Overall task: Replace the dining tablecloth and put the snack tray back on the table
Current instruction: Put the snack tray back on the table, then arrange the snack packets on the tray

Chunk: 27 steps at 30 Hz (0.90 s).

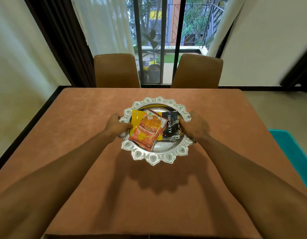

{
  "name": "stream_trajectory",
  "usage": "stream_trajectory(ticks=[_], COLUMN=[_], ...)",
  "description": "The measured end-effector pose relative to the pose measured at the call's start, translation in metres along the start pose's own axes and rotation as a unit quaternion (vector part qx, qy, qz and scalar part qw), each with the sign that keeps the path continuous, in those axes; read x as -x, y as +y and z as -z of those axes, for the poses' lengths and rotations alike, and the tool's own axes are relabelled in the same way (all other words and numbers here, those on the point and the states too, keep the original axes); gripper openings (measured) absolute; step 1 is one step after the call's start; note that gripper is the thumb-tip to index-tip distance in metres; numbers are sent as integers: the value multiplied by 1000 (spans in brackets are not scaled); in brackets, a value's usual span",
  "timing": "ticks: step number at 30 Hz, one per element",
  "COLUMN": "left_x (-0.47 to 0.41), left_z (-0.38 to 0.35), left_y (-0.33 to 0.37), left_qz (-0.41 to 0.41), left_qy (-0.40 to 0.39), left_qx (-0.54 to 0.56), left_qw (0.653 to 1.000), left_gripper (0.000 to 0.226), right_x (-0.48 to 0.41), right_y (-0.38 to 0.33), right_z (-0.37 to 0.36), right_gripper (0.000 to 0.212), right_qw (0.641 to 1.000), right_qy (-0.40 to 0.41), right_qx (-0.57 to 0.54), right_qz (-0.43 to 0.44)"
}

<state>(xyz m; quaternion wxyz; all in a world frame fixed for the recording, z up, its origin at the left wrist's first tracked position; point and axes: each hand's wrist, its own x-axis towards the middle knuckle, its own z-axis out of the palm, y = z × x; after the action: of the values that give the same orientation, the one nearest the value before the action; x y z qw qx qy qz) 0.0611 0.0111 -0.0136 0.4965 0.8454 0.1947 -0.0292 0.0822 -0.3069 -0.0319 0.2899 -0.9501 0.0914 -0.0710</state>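
A round silver snack tray (156,157) with a scalloped, ornate rim is over the middle of the table. A brown tablecloth (80,128) covers the table. In the tray lie an orange snack packet (147,133), a yellow packet (137,118) partly under it, and a black almonds packet (170,125). My left hand (115,125) grips the tray's left rim, thumb over the edge. My right hand (195,126) grips the right rim. A shadow falls on the cloth below the tray; I cannot tell whether the tray touches the cloth.
Two brown chairs (117,70) (197,71) stand at the far side of the table, in front of a barred window with white curtains. A teal object (294,152) sits beside the table's right edge. A dark table edge (23,133) shows along the left.
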Motion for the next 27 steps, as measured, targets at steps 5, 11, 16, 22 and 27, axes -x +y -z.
stream_trajectory(ticks=[5, 11, 16, 22, 27], left_x=[-47, -69, -55, -25, -2], left_z=[-3, -22, -25, -19, -33], left_y=[-2, -10, -13, 7, 21], left_qz=[10, 14, -75, -265, -209], left_qy=[-5, 4, 109, 121, -19], left_qx=[-1, 70, -52, -209, -307], left_qw=[1000, 997, 990, 933, 928], left_gripper=[38, 45, 46, 55, 91], right_x=[-24, -35, -32, -23, -18], right_y=[-6, -5, -6, -15, -35], right_z=[-29, -44, -42, -32, -23], right_gripper=[58, 84, 73, 55, 44], right_qw=[1000, 999, 999, 990, 981], right_qy=[0, -5, -16, 89, 28], right_qx=[1, -16, -16, 62, 37], right_qz=[-17, -35, -35, 91, 186])
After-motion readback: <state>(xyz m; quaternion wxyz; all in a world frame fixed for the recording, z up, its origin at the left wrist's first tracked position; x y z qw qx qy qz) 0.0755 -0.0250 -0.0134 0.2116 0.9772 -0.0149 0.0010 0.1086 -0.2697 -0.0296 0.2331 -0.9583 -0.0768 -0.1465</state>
